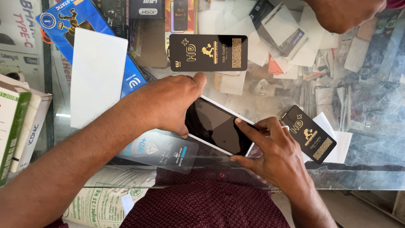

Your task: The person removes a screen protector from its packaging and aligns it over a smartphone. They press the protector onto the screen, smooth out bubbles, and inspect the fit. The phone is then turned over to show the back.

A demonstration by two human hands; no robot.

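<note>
Glass makes the top of the counter (371,139), so you can see lots of small packs and cards on the shelf under it. A phone (217,126) with a dark screen lies flat near the front edge of the counter, about in the middle, tilted a bit. The left hand (166,103) is curled over the phone's left end and presses down on it, likely to keep it from sliding. The right hand (276,154) has its fingers spread; one finger lies flat on the screen and the thumb hooks the near edge, so the phone stays steady from both sides.

A clear plastic sleeve (162,150) sits just beside the left hand. One black flat pack (209,52) lies farther back, and another black pack (309,134) lies close by the right hand. A white sheet (98,78) rests toward the left edge. Another person's hand (344,14) shows at the far right corner.
</note>
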